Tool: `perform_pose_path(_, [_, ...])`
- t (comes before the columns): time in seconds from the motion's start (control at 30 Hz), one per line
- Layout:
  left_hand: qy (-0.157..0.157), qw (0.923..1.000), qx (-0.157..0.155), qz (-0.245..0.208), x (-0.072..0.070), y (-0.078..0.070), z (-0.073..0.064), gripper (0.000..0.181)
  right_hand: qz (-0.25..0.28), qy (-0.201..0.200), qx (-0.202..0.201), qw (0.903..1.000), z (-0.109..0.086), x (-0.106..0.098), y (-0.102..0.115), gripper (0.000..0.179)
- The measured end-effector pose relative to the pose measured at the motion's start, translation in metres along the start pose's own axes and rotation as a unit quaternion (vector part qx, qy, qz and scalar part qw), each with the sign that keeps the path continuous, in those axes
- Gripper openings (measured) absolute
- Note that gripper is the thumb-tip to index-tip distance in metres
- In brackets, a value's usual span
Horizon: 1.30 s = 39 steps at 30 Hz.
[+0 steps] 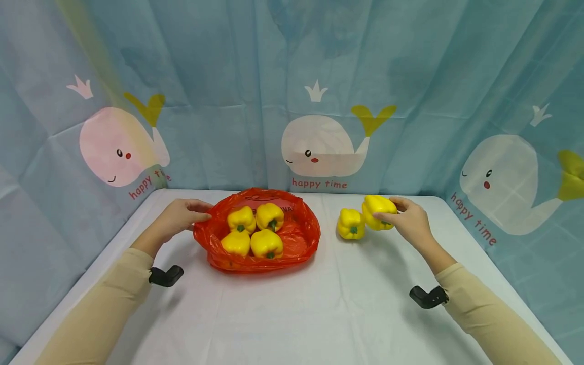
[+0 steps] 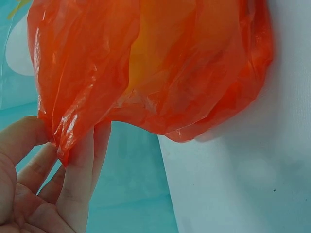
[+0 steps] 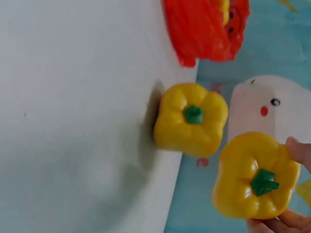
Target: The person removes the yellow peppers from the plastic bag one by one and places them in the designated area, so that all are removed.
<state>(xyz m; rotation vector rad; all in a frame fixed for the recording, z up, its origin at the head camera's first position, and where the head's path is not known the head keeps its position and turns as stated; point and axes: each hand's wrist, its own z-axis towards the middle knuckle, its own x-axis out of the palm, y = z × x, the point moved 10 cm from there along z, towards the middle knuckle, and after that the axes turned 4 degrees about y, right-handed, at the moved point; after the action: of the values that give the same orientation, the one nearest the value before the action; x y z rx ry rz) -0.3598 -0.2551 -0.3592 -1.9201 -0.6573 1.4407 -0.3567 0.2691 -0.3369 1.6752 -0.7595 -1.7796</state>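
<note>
A red plastic bag [image 1: 295,246] sits wide-mouthed on the white table, with several yellow bell peppers [image 1: 266,244] inside it. My left hand [image 1: 179,219] pinches the bag's left edge between thumb and fingers; the left wrist view shows the gathered film [image 2: 68,131] there. On the right, my right hand [image 1: 412,221] holds a yellow bell pepper [image 3: 256,175] by its sides, its green stem facing the wrist camera. The shadow below suggests it is off the table. Just left of it, another yellow bell pepper [image 1: 351,224] rests on the table, stem toward me.
The white-covered table [image 1: 292,314] reaches back to a blue curtain [image 1: 219,147] printed with whales, which also encloses both sides. A black wrist mount [image 1: 166,276] sticks out from the left sleeve, and another black mount [image 1: 428,297] from the right sleeve.
</note>
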Motion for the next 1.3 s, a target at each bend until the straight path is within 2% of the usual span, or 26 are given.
perform_pose_path(0.63, [0.000, 1.0000, 0.000, -0.002, -0.001, -0.001, -0.003, 0.050, 0.001, -0.004, 0.049, 0.9988, 0.019, -0.003, -0.050, 0.085])
perform_pose_path(1.3, [-0.001, 1.0000, -0.002, 0.001, -0.003, 0.000, -0.004, 0.051, -0.007, 0.013, 0.088, 0.9960, 0.032, 0.010, -0.082, 0.085])
